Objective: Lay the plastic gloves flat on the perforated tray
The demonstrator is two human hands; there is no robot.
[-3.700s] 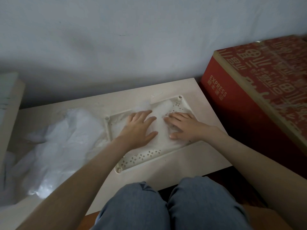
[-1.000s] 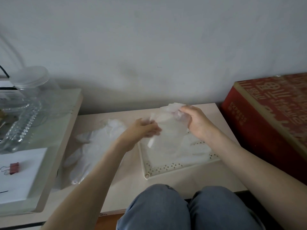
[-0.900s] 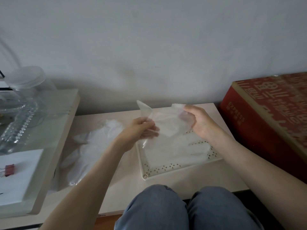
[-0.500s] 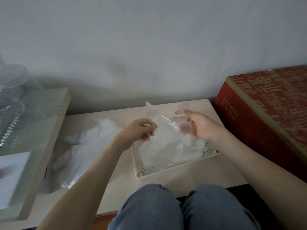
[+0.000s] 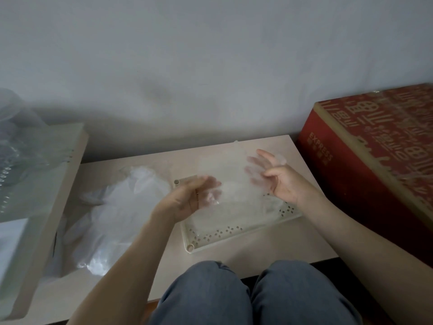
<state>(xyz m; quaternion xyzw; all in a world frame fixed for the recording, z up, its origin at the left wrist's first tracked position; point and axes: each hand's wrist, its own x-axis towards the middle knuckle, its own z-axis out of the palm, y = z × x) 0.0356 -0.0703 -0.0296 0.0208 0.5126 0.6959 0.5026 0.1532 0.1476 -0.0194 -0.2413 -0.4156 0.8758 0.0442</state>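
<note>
A thin clear plastic glove [image 5: 230, 174] is spread in the air between my hands, above the cream perforated tray [image 5: 234, 238] on the low table. My left hand [image 5: 187, 200] is blurred and pinches the glove's left edge. My right hand [image 5: 281, 181] is raised with its fingers spread, and the film lies over its fingertips. Other clear gloves [image 5: 236, 214] lie flat in the tray under the held one. A loose pile of plastic gloves [image 5: 110, 214] sits on the table to the left of the tray.
The beige table [image 5: 269, 249] backs onto a grey wall. A red printed carton [image 5: 375, 160] stands tight against its right side. A higher shelf [image 5: 46, 184] with clear plastic containers is at the left. My knees in blue jeans [image 5: 246, 294] are at the front edge.
The glove has been opened out wider between my hands. My right hand has risen and spread its fingers, and my left hand has dropped slightly. The view has shifted a little to the right.
</note>
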